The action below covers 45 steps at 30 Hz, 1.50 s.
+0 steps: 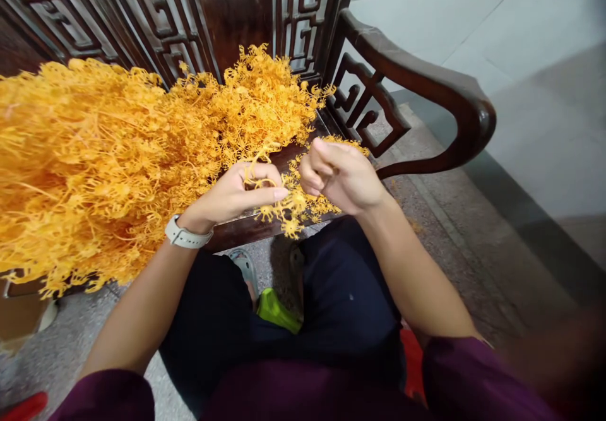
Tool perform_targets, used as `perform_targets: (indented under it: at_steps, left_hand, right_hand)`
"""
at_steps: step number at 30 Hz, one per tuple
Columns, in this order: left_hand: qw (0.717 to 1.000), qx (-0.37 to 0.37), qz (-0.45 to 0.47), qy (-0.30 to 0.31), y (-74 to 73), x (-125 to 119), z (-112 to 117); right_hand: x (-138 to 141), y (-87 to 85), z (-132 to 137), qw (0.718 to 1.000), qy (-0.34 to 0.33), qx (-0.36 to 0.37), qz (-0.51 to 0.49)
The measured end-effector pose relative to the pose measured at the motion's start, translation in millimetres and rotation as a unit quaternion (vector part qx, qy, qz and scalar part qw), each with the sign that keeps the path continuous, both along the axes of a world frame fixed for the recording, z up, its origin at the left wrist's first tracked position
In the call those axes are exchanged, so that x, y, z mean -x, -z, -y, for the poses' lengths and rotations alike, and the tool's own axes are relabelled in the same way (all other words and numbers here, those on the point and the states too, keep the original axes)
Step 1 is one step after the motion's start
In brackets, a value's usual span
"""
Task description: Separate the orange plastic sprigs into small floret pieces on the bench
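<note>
right hand (pixel 343 178) seemingly grips 1 orange sprig (pixel 291 209), left hand (pixel 230 197) touching it

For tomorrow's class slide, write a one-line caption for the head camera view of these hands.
Left hand and right hand work among orange branching sprigs, beside a large orange heap on a dark carved wooden bench.

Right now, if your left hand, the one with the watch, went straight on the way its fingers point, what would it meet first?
Probably the yellow sprig just past the fingertips of the left hand; the right hand lies close behind, though depth is hard to judge.
</note>
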<state>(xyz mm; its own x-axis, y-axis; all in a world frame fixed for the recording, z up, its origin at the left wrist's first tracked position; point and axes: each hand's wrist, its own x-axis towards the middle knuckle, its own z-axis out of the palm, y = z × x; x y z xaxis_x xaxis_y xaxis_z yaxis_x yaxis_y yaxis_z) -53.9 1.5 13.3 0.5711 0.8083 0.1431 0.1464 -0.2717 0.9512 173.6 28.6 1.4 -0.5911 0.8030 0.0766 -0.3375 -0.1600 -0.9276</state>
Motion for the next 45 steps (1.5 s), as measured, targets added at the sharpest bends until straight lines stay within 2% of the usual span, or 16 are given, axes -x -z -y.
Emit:
perform_targets:
  at_steps: [2,6,8,13,16,22,25,28,32,34,36,39,42,43,44,45]
  left_hand:
    - [0.999,-0.02,-0.007,-0.048,3.7,1.5,-3.9]
    - [0.991,-0.055,-0.038,-0.113,11.5,-0.3,-7.6]
    - [0.988,-0.071,-0.051,-0.125,14.7,-2.8,-8.0]
    - [0.984,-0.104,-0.066,-0.129,16.8,-6.7,-7.2]
    - [0.984,-0.107,-0.063,-0.13,19.1,-8.5,-6.0]
    - [0.987,-0.097,-0.005,-0.131,24.7,-14.6,-6.0]
    - [0.987,-0.12,-0.037,-0.103,18.9,-12.5,-6.4]
    - [0.992,-0.104,-0.051,-0.046,10.5,-5.7,-6.6]
    - [0.994,-0.08,-0.056,0.046,4.7,3.0,-5.8]
    - [0.992,-0.074,-0.073,0.078,5.3,3.4,-4.2]
    - [0.991,-0.06,-0.081,0.084,7.3,0.7,-2.1]
    - [0.995,-0.041,-0.077,0.051,10.9,-5.0,-0.2]
    - [0.997,-0.042,-0.064,-0.029,14.9,-6.3,-2.9]
    - [0.996,-0.034,-0.049,-0.064,16.4,-5.4,-4.9]
    - [0.994,-0.016,-0.028,-0.1,17.8,-4.0,-7.1]
    - [0.991,0.009,-0.001,-0.134,19.1,-2.3,-9.4]
  right_hand:
    - [1.2,6.1,0.5,0.999,0.019,-0.01,0.027]
    - [3.6,13.0,2.7,0.999,-0.012,-0.007,0.039]
    - [4.5,12.7,3.3,0.999,-0.007,-0.017,0.047]
    - [8.1,12.3,2.0,0.987,0.054,-0.122,0.089]
    - [9.9,14.0,1.1,0.992,0.059,-0.098,0.059]
    - [7.7,14.4,1.4,0.999,0.0,-0.043,0.02]
    - [6.4,12.5,2.7,0.998,-0.049,0.014,-0.022]
    - [6.9,11.1,4.9,0.99,-0.117,0.068,-0.037]
    - [7.3,10.5,5.6,0.973,-0.199,0.101,-0.061]
    - [6.1,8.4,4.6,0.968,-0.211,0.111,-0.077]
    - [4.6,4.6,3.3,0.973,-0.188,0.109,-0.084]
    - [1.9,0.2,-0.4,0.989,-0.117,0.07,-0.049]
    - [-6.7,5.7,-12.8,0.997,0.008,-0.042,0.07]
    - [-12.3,10.6,-19.6,0.983,0.063,-0.106,0.136]
    - [-19.4,16.8,-27.6,0.955,0.113,-0.174,0.211]
    - [-28.0,23.9,-36.3,0.915,0.151,-0.239,0.287]
